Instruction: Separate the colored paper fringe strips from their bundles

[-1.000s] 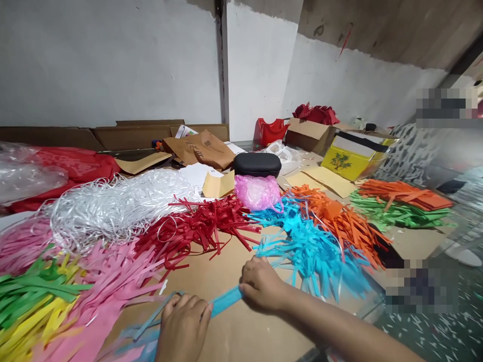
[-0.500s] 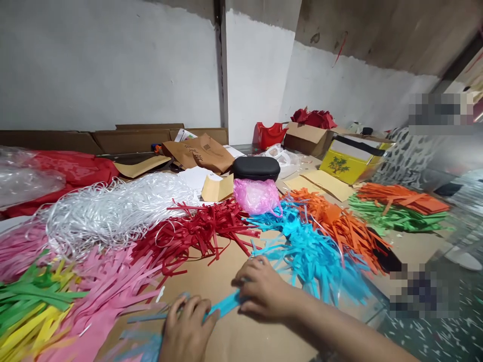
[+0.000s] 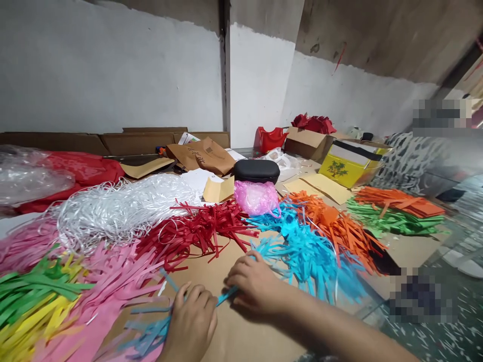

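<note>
A light blue fringed strip (image 3: 223, 297) stretches between my hands, low over the brown cardboard. My left hand (image 3: 194, 319) is closed around its left part, knuckles up. Loose blue tails (image 3: 151, 329) spread out left of that hand, and one thin tail sticks up past the fingers. My right hand (image 3: 254, 284) has its fingers curled over the strip's right end, which they partly hide. Just beyond my right hand lies a pile of blue fringed strips (image 3: 309, 256). Dark red fringed strips (image 3: 204, 226) lie farther back.
Pink strips (image 3: 113, 286), green strips (image 3: 33, 281) and a bundle of white cord (image 3: 124, 211) lie on the left. Behind are a pink plastic bag (image 3: 256, 197) and a black case (image 3: 256, 171). Orange strips (image 3: 332, 221) and a yellow box (image 3: 339, 166) stand to the right.
The blue band between my hands has turned from broad and flat to narrow. My left hand has closed more and tilted; my right hand has shifted slightly left.
</note>
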A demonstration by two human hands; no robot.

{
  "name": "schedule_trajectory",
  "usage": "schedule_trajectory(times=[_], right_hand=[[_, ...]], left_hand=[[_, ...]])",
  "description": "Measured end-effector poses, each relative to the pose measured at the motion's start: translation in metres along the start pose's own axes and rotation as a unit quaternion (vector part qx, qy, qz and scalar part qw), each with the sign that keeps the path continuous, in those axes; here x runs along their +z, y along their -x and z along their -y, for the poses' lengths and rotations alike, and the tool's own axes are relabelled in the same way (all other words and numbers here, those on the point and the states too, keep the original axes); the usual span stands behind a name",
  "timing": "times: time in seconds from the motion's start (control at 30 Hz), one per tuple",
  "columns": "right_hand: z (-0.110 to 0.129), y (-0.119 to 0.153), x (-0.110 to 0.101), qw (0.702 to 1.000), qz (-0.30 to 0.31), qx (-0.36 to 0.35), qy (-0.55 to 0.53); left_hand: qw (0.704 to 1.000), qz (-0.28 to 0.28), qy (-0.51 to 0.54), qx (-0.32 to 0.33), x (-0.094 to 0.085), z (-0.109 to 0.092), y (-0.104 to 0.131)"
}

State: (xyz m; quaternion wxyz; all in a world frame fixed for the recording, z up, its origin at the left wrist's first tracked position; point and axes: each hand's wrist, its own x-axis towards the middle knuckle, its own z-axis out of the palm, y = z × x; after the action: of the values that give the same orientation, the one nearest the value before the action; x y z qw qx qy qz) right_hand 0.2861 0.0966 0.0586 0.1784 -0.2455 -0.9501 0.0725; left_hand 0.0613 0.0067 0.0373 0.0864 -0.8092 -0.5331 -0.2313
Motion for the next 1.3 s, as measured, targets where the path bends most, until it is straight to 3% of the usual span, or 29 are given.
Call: schedule_trajectory(times=[0.13, 0.27, 0.37, 0.53, 0.73, 0.9, 0.97, 1.13, 1.3], right_hand=[[0.002, 0.008, 0.022, 1.000, -0.003, 0.005, 0.001], [-0.008, 0.018, 0.027, 0.996, -0.032, 0.044, -0.075], [-0.011, 0.022, 0.028, 0.985, -0.056, 0.095, -0.136], [-0.009, 0.022, 0.031, 0.978, -0.051, 0.135, -0.149], [-0.006, 0.016, 0.027, 0.976, -0.022, 0.166, -0.140], [-0.004, 0.015, 0.024, 0.976, -0.025, 0.178, -0.126], [-0.004, 0.017, 0.020, 0.982, -0.031, 0.147, -0.114], [-0.010, 0.022, 0.006, 0.998, -0.027, -0.053, 0.014], [-0.017, 0.013, 0.006, 0.996, 0.006, -0.074, 0.047]], left_hand=[[0.999, 0.018, 0.011, 0.030, -0.004, 0.017, 0.009], [0.999, 0.024, 0.023, 0.039, -0.003, 0.031, 0.017], [0.998, 0.045, 0.040, -0.006, 0.003, 0.032, 0.020], [0.994, 0.079, 0.044, -0.068, 0.012, 0.029, 0.018], [0.994, 0.088, 0.026, -0.053, 0.014, 0.030, 0.008], [0.998, 0.055, 0.003, -0.033, 0.010, 0.031, 0.005], [0.999, 0.041, 0.002, 0.007, 0.008, 0.030, 0.006], [0.997, -0.014, 0.001, 0.073, 0.005, 0.021, 0.008], [0.996, -0.038, 0.011, 0.077, 0.003, 0.012, -0.004]])
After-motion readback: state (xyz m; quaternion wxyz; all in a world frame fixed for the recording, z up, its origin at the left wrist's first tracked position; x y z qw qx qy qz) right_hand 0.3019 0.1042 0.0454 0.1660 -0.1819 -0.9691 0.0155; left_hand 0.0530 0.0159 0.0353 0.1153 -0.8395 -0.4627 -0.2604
